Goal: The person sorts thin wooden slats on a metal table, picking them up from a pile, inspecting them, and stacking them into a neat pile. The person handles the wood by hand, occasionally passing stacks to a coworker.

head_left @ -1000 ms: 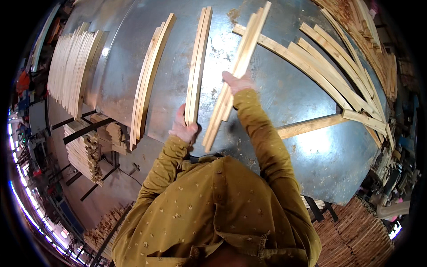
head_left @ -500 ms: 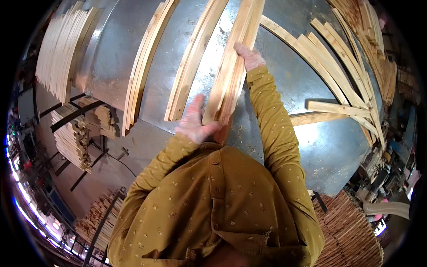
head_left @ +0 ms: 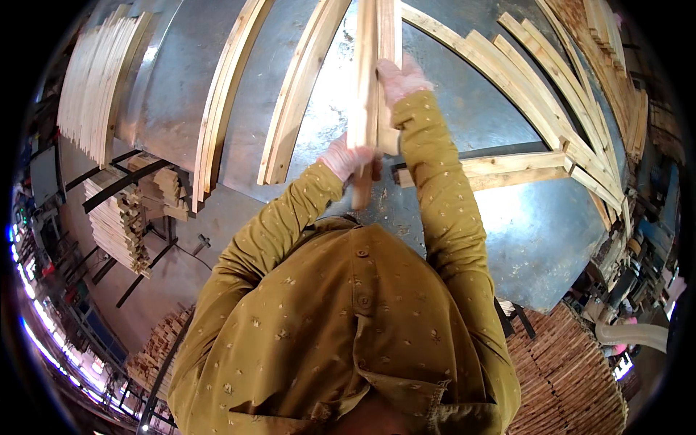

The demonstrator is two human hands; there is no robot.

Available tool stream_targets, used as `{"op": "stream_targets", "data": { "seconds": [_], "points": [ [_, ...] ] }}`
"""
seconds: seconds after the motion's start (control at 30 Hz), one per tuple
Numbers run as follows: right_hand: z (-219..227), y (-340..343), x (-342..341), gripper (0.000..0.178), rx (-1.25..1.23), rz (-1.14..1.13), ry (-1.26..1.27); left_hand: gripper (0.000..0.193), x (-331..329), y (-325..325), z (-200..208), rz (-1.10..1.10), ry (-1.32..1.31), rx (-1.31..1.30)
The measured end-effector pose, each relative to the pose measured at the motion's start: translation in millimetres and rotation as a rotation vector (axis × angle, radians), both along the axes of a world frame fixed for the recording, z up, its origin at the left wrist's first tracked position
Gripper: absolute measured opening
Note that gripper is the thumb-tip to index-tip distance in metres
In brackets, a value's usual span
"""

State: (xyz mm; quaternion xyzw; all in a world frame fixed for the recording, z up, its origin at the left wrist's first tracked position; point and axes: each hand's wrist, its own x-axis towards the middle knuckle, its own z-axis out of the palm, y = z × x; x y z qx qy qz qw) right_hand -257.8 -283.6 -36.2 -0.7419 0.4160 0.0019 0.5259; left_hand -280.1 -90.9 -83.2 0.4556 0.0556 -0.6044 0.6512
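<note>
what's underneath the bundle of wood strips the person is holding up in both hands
Under the bundle of wood strips, held by the left hand and right hand, lies the grey metal table. The patch directly beneath the strips and hands is covered.

Pale wooden slats (head_left: 373, 87), bundled lengthwise

Wood workshop: slat stacks (head_left: 119, 225), metal table (head_left: 536, 225), timber piles.

Two hands, the left hand (head_left: 346, 157) and the right hand (head_left: 401, 75), are gripping one bundle of wooden slats (head_left: 373, 87). On the metal table (head_left: 522, 217), two more slat bundles (head_left: 297, 94) are lying left of it, one stack (head_left: 90, 87) is sitting at the left edge, and many loose slats (head_left: 551, 101) are fanning toward the right edge.
</note>
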Motion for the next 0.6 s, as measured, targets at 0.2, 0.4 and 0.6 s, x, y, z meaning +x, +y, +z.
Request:
{"op": "stream_targets", "data": {
  "seconds": [0.2, 0.4, 0.6],
  "points": [
    [-24, -10, -47, 0.047, 0.599, -0.16, -0.377, 0.066, 38, -5, 25, 0.204, 0.38, -0.388],
    [-89, 15, -83, 0.065, 1.139, -0.31, -0.536, 0.061, 45, 10, 1, -0.004, 0.078, -0.087],
    [-118, -1, -89, 0.064, 0.606, 0.172, -0.656, 0.043, -3, 37, 4, 0.183, -0.197, 0.045]
  ]
}}
